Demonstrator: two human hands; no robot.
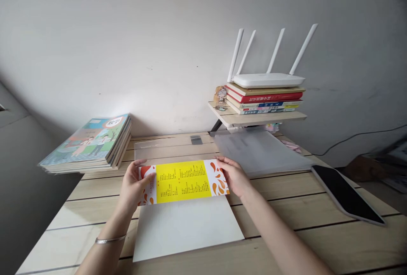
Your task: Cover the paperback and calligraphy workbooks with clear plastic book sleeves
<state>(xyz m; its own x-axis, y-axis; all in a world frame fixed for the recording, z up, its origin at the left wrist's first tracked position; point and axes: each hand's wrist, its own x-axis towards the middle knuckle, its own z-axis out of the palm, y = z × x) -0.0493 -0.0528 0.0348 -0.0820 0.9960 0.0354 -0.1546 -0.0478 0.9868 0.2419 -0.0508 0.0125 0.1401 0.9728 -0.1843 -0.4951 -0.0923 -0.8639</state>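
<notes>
A yellow and white printed leaflet (182, 180) with orange drop shapes at its ends is stretched between my two hands. My left hand (135, 183) pinches its left end, thumb on the printed face. At the other end my right hand (233, 175) grips the upper right corner, with some fingers hidden behind the leaflet. Below and partly covered by it lies a blank white sheet of paper (187, 228) on the table. Behind the leaflet a clear plastic sleeve (165, 150) rests flat on the wood.
A stack of textbooks (85, 141) stands at the left back. A translucent folder (260, 152) and a dark-screened tablet or phone (346, 192) lie to the right. At the back, a small raised shelf (260, 118) carries books (270, 97) and a white router (269, 80).
</notes>
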